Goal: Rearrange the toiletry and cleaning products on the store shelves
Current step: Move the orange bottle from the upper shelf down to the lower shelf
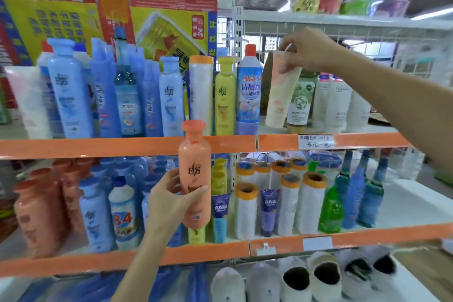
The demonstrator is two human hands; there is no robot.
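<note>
An orange shampoo bottle (195, 174) is gripped round its lower body by the left hand (171, 200), held upright in front of the orange shelf edge (98, 147). Up on the right, a pale peach tube (282, 93) is pinched at its crimped top by the right hand (308, 49), its cap end hanging just above the upper shelf beside a green-labelled tube (300, 103). The tube is best lowered straight down until the cap is seated, and only then released, so neighbouring tubes are not toppled.
</note>
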